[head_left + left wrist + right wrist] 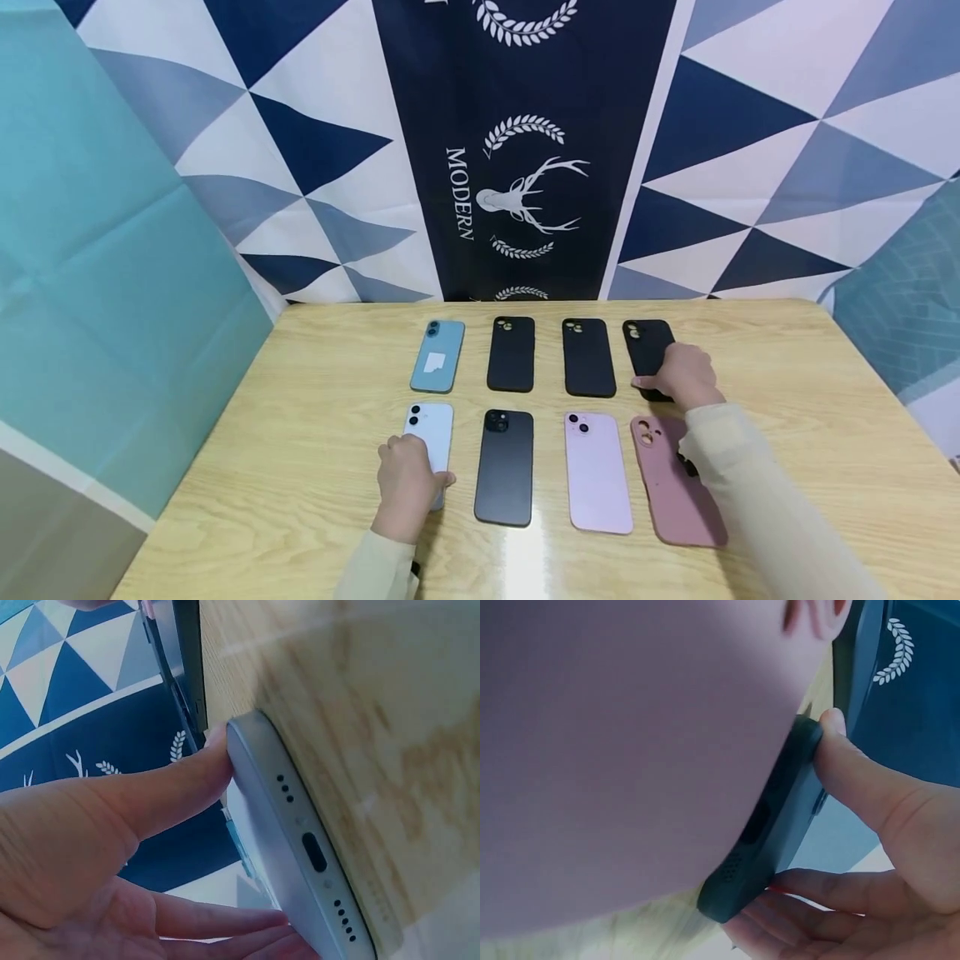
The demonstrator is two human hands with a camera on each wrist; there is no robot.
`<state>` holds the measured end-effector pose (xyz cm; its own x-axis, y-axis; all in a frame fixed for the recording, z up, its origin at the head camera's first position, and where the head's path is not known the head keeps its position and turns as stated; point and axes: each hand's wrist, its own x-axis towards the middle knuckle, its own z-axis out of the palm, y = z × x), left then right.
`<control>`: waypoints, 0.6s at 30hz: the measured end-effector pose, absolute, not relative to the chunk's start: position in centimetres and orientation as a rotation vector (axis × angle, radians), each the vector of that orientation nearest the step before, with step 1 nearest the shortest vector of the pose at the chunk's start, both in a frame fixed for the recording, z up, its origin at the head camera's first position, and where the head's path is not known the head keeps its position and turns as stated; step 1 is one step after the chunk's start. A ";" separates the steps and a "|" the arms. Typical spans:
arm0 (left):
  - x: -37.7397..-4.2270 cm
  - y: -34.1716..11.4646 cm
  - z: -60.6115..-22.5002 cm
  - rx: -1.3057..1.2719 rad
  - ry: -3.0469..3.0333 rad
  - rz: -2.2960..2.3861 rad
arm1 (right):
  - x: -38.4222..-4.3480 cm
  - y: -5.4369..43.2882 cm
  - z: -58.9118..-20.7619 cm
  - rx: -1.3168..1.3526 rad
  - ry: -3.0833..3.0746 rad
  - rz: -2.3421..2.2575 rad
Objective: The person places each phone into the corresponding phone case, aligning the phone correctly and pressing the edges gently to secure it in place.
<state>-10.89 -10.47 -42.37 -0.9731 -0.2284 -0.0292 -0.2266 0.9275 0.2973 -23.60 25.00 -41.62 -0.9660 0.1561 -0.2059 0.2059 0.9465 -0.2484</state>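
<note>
My left hand (pixel 403 483) grips a white phone (pixel 440 421) at the left end of the front row. In the left wrist view the thumb presses one long edge of the phone (pixel 281 832) and the other fingers lie along the opposite edge; its charging port faces the camera. At the right end of the back row, my right hand (pixel 682 375) holds a black phone case (pixel 645 340) by its sides. The right wrist view shows the thumb and fingers on either side of this case (pixel 787 825). Part of each held thing is hidden by the hand.
Between the hands, a dark grey phone (pixel 504 479) and a lilac phone (pixel 598 475) lie in front. A pink case (pixel 671 487) lies under the right sleeve. A light blue phone (pixel 447 337) and two black cases (pixel 512 354) are behind. Patterned cloth (pixel 525 100) hangs beyond the table.
</note>
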 end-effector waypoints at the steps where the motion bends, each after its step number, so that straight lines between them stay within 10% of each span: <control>1: -10.9 -10.5 -42.3 0.361 -3.087 -0.449 | -23.6 25.0 -41.6 0.282 2.922 -0.406; 18: -11.7 -11.8 -42.4 0.507 -3.070 -0.631 | -23.7 25.3 -41.5 0.255 2.951 -0.455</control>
